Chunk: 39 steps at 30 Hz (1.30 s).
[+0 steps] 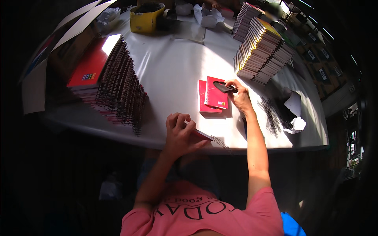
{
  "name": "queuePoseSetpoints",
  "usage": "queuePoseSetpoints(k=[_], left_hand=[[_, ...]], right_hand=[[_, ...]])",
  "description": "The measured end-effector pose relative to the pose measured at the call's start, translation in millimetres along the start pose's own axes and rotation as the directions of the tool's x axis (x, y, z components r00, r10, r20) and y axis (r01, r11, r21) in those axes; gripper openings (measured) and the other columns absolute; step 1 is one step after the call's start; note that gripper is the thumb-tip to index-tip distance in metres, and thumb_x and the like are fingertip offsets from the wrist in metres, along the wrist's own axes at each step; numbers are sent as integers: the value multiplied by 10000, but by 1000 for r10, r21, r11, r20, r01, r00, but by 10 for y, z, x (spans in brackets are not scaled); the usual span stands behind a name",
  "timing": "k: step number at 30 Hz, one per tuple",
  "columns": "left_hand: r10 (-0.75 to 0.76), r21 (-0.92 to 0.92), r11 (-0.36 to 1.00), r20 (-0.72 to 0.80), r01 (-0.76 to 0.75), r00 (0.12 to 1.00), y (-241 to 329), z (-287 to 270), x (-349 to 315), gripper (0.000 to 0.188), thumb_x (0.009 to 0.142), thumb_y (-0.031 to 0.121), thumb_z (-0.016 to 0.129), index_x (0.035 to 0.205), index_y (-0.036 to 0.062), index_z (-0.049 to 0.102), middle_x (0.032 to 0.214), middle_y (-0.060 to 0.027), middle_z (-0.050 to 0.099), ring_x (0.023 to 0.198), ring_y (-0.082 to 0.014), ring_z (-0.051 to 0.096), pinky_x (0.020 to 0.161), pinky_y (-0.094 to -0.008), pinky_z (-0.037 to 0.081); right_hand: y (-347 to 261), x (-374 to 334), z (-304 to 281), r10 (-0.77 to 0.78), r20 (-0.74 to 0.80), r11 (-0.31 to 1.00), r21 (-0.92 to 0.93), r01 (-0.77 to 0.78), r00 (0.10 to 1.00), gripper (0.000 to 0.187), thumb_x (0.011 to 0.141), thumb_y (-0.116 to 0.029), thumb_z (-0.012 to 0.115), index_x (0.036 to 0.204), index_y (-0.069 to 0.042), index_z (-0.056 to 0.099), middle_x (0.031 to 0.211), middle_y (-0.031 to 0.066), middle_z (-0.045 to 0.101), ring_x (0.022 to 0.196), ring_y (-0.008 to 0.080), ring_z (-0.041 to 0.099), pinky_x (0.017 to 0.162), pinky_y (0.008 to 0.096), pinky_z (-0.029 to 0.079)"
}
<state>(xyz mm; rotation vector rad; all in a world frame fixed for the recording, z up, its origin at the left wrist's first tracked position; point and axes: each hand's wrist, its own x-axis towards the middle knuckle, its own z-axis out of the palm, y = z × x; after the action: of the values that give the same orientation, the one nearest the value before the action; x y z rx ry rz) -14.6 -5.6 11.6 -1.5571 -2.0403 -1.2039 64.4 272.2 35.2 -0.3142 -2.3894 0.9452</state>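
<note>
My left hand is closed around the edge of a red-covered notebook, tilted above the table's near edge. A loose spiral binding coil sticks out from the notebook's right end. Closed on a dark hand tool, my right hand hovers over or rests by two small red spiral notebooks; I cannot tell if they touch. The tool tapers, but its exact kind does not show. Of those two, the upper red notebook partly covers the lower red notebook.
A tall stack of red notebooks with protruding coils stands left. Two notebook piles rise at the far right. Loose coils and crumpled white paper lie right. A yellow container and open cardboard flaps are farther back.
</note>
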Motion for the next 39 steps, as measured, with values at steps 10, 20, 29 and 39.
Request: queuePoseSetpoints(k=[10,20,29,39], left_hand=[[-75,-68,995,32,77,997,-31,35,-75,491,607,459,759,822,66,557,1093,-99,458,1107,-324,358,941,-531,288],[-63,-92,994,47,67,997,-142,41,4,463,572,403,805,788,71,566,1135,-114,451,1094,-332,377,901,-475,358],[-221,-464,864,-2,195,975,-255,103,-55,587,481,244,904,873,66,505,1154,-163,349,1048,-306,386,730,-406,469],[-387,-701,627,97,339,917,-355,211,-78,903,453,256,945,1048,79,288,1061,-95,334,900,-175,428,730,-326,450]], right_hand=[[-618,-1013,158,-63,208,547,825,-141,976,247,729,53,689,972,11,695,1061,187,665,1032,287,632,913,369,507],[-927,-701,105,-220,307,869,492,43,926,301,666,120,575,896,-4,724,961,169,695,927,276,669,821,335,533],[-822,-662,216,99,241,937,305,-172,966,269,702,90,582,923,12,715,990,141,696,928,236,668,854,302,516],[-1203,-550,308,-243,376,894,444,56,894,364,642,103,541,939,-11,718,947,121,707,881,183,666,809,294,519]])
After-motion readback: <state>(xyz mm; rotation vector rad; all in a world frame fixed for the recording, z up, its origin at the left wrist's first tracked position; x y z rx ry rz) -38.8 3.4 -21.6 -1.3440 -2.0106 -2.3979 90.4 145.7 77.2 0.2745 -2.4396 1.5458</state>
